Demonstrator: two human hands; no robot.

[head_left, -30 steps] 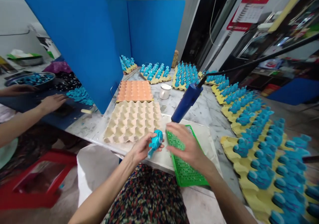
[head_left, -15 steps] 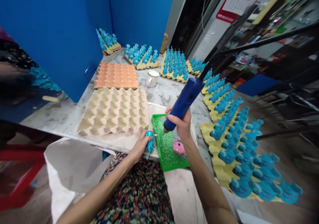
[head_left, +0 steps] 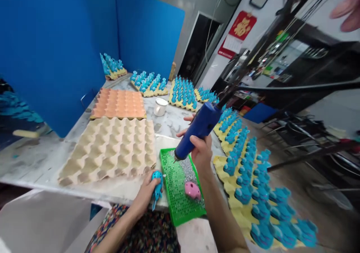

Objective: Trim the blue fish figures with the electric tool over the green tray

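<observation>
My left hand is closed around a small blue toy figure at the table's front edge, just left of a green perforated basket. A blue electric screwdriver is gripped in my right hand, with some fingers spread; its tip points down over the basket's left part and touches nothing that I can make out. Inside the basket are many small silvery screws and a pink toy part.
An empty beige egg tray lies left, an orange one behind it. Beyond stands a white mug. Yellow trays of blue figures line the right and back. Blue panels rise behind. A black bar crosses at right.
The view has tilted up and shifted, so the table sits lower. My right hand has loosened some fingers on the screwdriver. My left hand still holds the blue figure.
</observation>
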